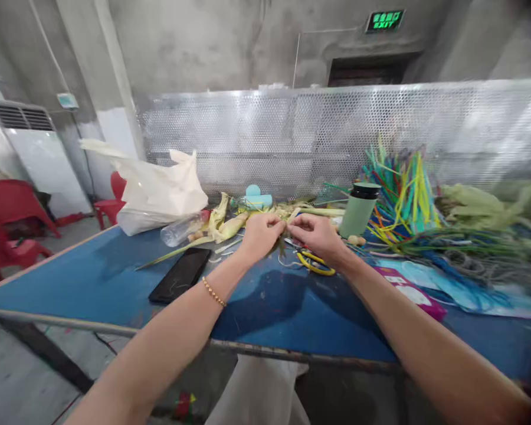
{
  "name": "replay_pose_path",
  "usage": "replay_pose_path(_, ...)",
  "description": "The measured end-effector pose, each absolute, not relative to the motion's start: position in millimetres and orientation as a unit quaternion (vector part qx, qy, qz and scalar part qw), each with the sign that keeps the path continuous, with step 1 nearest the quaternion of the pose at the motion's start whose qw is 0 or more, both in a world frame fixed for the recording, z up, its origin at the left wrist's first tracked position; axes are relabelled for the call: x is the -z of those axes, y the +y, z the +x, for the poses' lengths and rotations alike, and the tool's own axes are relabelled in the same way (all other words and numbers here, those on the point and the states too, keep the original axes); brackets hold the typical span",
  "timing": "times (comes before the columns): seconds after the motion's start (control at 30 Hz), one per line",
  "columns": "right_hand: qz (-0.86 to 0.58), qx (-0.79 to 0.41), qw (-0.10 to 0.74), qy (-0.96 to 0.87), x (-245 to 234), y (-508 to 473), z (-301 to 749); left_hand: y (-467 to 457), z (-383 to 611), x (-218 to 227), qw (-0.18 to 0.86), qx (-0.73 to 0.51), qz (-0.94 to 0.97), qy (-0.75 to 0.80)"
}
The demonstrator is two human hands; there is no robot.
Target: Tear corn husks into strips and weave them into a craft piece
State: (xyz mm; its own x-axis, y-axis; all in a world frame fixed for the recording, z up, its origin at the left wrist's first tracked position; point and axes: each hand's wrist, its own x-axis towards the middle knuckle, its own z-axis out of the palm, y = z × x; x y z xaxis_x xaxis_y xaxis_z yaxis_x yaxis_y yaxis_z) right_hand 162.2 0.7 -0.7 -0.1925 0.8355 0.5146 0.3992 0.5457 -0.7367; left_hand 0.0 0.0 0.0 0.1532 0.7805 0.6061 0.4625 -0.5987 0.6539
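Observation:
My left hand (262,235) and my right hand (315,235) meet above the middle of the blue table (265,310). Both are closed, fingertips pinched close together. A small brownish-green bit shows just below the fingertips, too blurred to name. Yellow-handled scissors (316,265) lie beneath my right hand. Pale husk-like pieces (230,227) are spread behind and left of my left hand, and thin offcuts are scattered around. On my left wrist is a beaded bracelet (214,292).
A black phone (180,275), a clear plastic bottle (181,229) and a white bag (161,186) are on the left. To the right stand a green tumbler (358,212) and a bundle of coloured strips (409,195); a purple packet (411,290) lies nearer. Perforated metal panel (256,141) behind.

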Motion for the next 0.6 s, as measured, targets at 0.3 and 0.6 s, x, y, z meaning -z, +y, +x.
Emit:
replay_pose_path(0.3,-0.415,-0.250,0.485,-0.728,-4,-4,157,-3,3,-3,0.146,-0.494,0.763,0.390)
replay_pose_path(0.6,-0.402,-0.295,0.505,-0.704,-6,-7,156,2,5,2,0.172,-0.533,0.743,0.366)
